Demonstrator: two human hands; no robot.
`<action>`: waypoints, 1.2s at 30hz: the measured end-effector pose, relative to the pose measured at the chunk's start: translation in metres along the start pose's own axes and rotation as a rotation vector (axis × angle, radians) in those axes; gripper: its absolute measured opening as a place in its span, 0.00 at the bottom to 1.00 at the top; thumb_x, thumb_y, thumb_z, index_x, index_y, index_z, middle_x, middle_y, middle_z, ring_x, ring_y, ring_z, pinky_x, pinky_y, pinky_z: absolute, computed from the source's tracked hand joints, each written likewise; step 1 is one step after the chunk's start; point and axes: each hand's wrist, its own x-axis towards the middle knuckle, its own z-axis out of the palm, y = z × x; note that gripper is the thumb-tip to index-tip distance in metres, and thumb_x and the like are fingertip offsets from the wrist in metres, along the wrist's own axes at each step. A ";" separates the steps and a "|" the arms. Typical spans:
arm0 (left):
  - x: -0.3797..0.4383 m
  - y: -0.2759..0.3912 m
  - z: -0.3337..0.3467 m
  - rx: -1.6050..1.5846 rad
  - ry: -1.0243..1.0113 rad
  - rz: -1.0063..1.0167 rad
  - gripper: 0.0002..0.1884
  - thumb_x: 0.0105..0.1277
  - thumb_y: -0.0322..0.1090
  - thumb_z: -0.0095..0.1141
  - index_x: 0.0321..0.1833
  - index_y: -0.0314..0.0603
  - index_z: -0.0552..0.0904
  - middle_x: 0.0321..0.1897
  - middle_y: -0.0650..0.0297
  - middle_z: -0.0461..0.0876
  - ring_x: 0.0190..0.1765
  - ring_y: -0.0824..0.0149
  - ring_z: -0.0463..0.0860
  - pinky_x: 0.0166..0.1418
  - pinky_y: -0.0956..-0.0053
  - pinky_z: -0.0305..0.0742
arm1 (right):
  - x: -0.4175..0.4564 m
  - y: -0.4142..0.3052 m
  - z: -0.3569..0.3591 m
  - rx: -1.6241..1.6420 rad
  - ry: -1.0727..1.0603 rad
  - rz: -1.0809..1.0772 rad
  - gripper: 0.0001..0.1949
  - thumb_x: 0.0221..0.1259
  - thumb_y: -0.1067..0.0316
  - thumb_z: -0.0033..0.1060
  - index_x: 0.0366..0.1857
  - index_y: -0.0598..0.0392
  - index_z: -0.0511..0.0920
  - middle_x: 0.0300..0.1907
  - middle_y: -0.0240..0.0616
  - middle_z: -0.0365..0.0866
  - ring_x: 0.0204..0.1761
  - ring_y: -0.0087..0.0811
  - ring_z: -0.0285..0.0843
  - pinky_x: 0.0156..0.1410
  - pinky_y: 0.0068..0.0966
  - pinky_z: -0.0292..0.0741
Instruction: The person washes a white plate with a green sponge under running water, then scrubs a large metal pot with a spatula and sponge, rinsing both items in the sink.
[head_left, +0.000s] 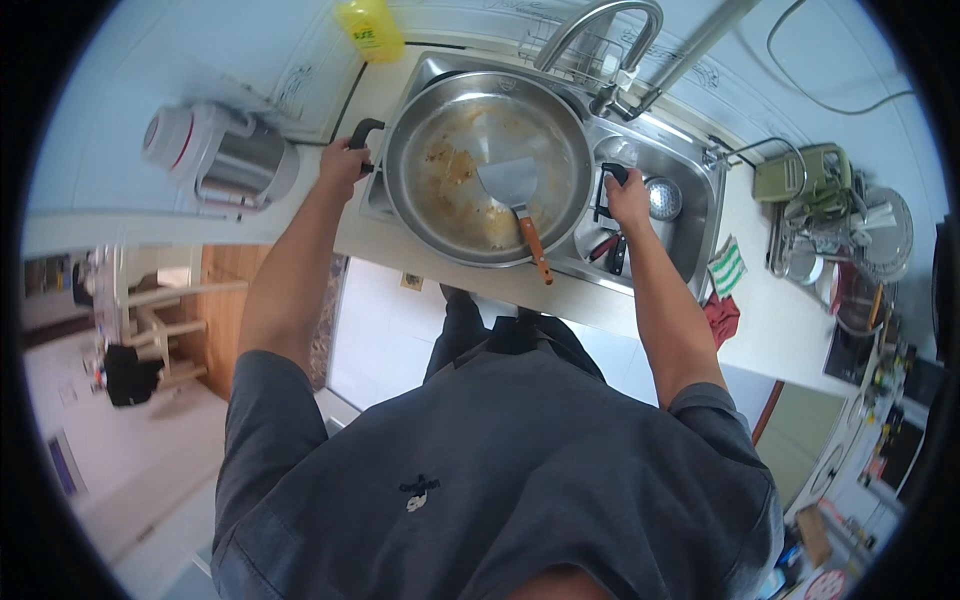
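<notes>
A wide stainless steel pan (450, 217) with brown residue spans the left part of the steel sink unit. My left hand (346, 166) grips its black handle on the left; my right hand (628, 200) grips the black handle on the right. Inside the pan lies a metal spatula (510, 180), its wooden handle resting over the near rim. To the right, the sink basin (686, 247) holds a perforated metal strainer (664, 199) and dark-handled utensils (616, 253), close to my right hand. The pan hides what is beneath it.
A curved faucet (619, 97) rises behind the pan. A yellow bottle (373, 34) stands at the back left, a steel-and-white jug (240, 161) at the left. Right of the sink are a striped cloth (726, 268), a red cloth (722, 319) and a dish rack (780, 247).
</notes>
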 end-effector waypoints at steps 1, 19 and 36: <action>0.017 0.000 0.004 0.036 -0.006 -0.014 0.12 0.55 0.24 0.62 0.44 0.35 0.82 0.33 0.60 0.81 0.32 0.67 0.83 0.36 0.73 0.82 | -0.002 -0.009 0.001 -0.051 0.033 0.003 0.23 0.61 0.55 0.61 0.51 0.65 0.75 0.41 0.57 0.84 0.46 0.54 0.84 0.52 0.42 0.76; 0.135 -0.029 0.046 0.476 -0.090 0.046 0.15 0.57 0.28 0.64 0.49 0.39 0.84 0.39 0.57 0.87 0.41 0.61 0.86 0.47 0.67 0.79 | 0.028 -0.019 0.056 -0.155 0.085 0.130 0.20 0.64 0.56 0.57 0.52 0.60 0.69 0.41 0.63 0.82 0.47 0.63 0.80 0.54 0.52 0.74; 0.130 -0.030 0.050 0.895 -0.052 0.352 0.20 0.55 0.37 0.65 0.51 0.41 0.84 0.44 0.48 0.86 0.48 0.45 0.84 0.55 0.58 0.77 | 0.032 0.012 0.079 -0.180 -0.056 0.204 0.24 0.67 0.49 0.55 0.56 0.57 0.66 0.44 0.62 0.82 0.48 0.64 0.80 0.55 0.53 0.75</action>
